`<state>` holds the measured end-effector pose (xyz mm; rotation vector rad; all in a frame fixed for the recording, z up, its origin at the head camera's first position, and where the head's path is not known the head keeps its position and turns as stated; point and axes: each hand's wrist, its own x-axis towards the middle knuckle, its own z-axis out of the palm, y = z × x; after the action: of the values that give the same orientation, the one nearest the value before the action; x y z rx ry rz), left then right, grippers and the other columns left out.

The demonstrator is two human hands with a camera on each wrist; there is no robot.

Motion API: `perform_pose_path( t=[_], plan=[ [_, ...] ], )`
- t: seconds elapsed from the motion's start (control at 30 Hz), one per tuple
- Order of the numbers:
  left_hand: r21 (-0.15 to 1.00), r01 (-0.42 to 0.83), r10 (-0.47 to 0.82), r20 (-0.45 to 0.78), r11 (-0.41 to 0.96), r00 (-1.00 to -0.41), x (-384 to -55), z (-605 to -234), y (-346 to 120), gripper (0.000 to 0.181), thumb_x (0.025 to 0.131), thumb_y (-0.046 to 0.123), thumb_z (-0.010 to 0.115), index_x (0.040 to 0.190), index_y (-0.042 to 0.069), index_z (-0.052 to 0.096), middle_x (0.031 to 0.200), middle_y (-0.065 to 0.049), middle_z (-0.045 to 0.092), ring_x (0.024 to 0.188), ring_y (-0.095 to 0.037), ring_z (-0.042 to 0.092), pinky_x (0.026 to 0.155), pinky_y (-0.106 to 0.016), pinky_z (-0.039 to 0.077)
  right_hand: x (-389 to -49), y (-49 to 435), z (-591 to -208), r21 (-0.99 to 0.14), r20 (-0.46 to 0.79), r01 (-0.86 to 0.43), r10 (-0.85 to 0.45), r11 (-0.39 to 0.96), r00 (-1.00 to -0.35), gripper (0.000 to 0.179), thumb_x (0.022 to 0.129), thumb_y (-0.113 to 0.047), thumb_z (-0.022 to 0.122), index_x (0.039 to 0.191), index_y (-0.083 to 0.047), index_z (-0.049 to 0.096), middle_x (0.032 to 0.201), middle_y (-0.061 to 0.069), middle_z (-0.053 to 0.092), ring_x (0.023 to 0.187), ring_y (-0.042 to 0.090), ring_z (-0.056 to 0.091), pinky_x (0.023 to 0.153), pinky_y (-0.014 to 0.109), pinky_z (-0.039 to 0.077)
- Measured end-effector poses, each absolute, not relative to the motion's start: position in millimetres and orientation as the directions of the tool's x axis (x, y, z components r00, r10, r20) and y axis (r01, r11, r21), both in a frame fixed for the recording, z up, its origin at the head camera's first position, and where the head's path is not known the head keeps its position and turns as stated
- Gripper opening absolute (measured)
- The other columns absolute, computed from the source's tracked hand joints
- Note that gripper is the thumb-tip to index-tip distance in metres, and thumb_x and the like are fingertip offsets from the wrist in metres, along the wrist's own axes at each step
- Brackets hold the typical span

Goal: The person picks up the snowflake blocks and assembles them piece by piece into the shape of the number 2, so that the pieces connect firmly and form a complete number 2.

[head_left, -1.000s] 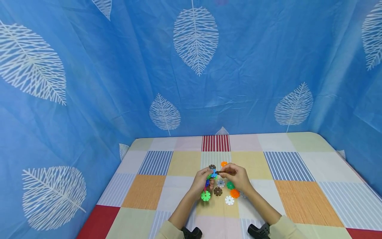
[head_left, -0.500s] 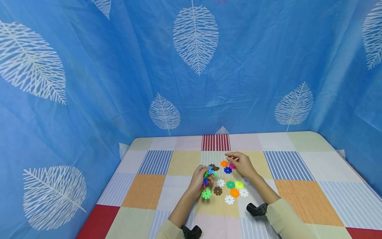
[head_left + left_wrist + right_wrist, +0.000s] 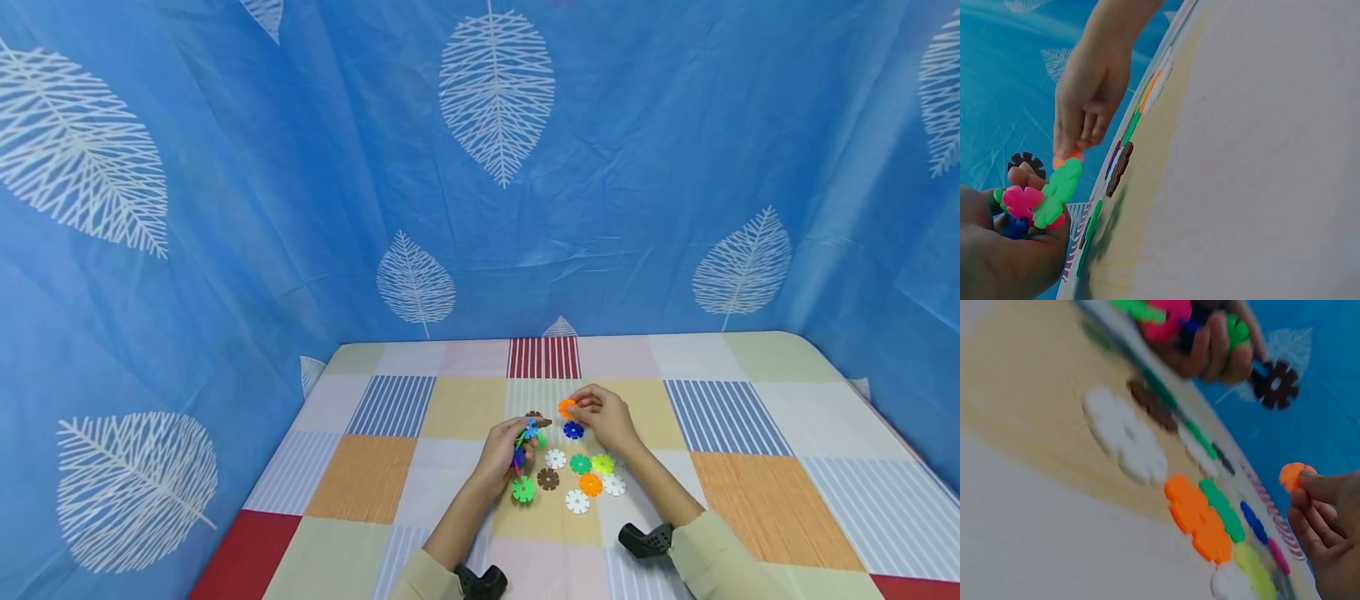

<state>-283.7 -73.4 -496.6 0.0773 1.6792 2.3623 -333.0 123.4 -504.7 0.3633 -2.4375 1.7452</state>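
My left hand (image 3: 495,457) grips a cluster of joined notched plastic discs. A light green disc (image 3: 523,489) hangs at its near end, beside a pink disc (image 3: 1022,200) and a dark blue one (image 3: 1015,228). At the far end, a brown disc (image 3: 1276,384) sticks out past the fingers, joined by a light blue disc (image 3: 532,429). Fingers hide part of the cluster. To the right and a little farther off, my right hand (image 3: 611,419) pinches an orange disc (image 3: 1295,475) between thumb and fingers, raised off the table in the right wrist view.
Loose discs lie on the patchwork cloth (image 3: 457,475) between and below the hands: dark blue (image 3: 573,430), green (image 3: 581,464), yellow-green (image 3: 602,464), orange (image 3: 591,484), brown (image 3: 548,479) and several white (image 3: 577,502). A blue leaf-patterned curtain (image 3: 600,208) stands behind the table.
My right hand has let go of a brown disc at the cluster and moved away to the right. It has taken hold of the orange disc. The left hand keeps its grip, nearly still.
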Motion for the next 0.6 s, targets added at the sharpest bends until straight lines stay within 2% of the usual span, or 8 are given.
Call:
perform_pose_path(
  t=[0.1, 0.2, 0.43, 0.6],
  plan=[
    [0.936, -0.168, 0.214, -0.103, -0.311, -0.971, -284, -497, -74, 0.037, 0.097, 0.02, 0.046, 0.118, -0.01, 0.054, 0.064, 0.0, 0.054, 0.044, -0.002, 0.044, 0.041, -0.013, 0.039, -320, 123, -500, -0.982, 0.152, -0.165, -0.127, 0.096, -0.98, 0.028, 0.084, -0.003, 0.066, 0.109, 0.007, 0.059, 0.081, 0.018, 0.063, 0.068, 0.022, 0.065, 0.064, 0.032, 0.055],
    [0.945, -0.156, 0.203, -0.099, -0.288, -0.974, -283, -497, -74, 0.036, 0.097, 0.021, 0.046, 0.115, -0.008, 0.055, 0.065, 0.0, 0.053, 0.045, -0.002, 0.044, 0.039, -0.013, 0.038, -307, 122, -497, -0.994, 0.11, -0.112, -0.158, 0.002, -0.981, 0.032, 0.085, -0.005, 0.065, 0.113, 0.009, 0.057, 0.081, 0.021, 0.064, 0.066, 0.023, 0.066, 0.065, 0.035, 0.055],
    [0.965, -0.127, 0.218, -0.076, -0.231, -0.973, -283, -498, -74, 0.033, 0.097, 0.019, 0.046, 0.11, -0.009, 0.057, 0.067, -0.001, 0.053, 0.047, -0.003, 0.045, 0.041, -0.014, 0.039, -293, 114, -491, -0.996, 0.089, -0.092, -0.174, 0.009, -0.981, 0.032, 0.085, -0.01, 0.066, 0.11, 0.008, 0.058, 0.078, 0.021, 0.064, 0.064, 0.027, 0.065, 0.063, 0.036, 0.055],
    [0.979, -0.087, 0.233, -0.042, -0.186, -0.972, -283, -498, -73, 0.034, 0.097, 0.019, 0.046, 0.108, -0.009, 0.06, 0.069, -0.002, 0.056, 0.047, -0.004, 0.046, 0.043, -0.015, 0.039, -288, 113, -487, -0.995, 0.089, -0.095, -0.188, 0.023, -0.978, 0.03, 0.085, -0.008, 0.066, 0.109, 0.009, 0.06, 0.078, 0.019, 0.064, 0.064, 0.029, 0.064, 0.062, 0.038, 0.055]
  ],
)
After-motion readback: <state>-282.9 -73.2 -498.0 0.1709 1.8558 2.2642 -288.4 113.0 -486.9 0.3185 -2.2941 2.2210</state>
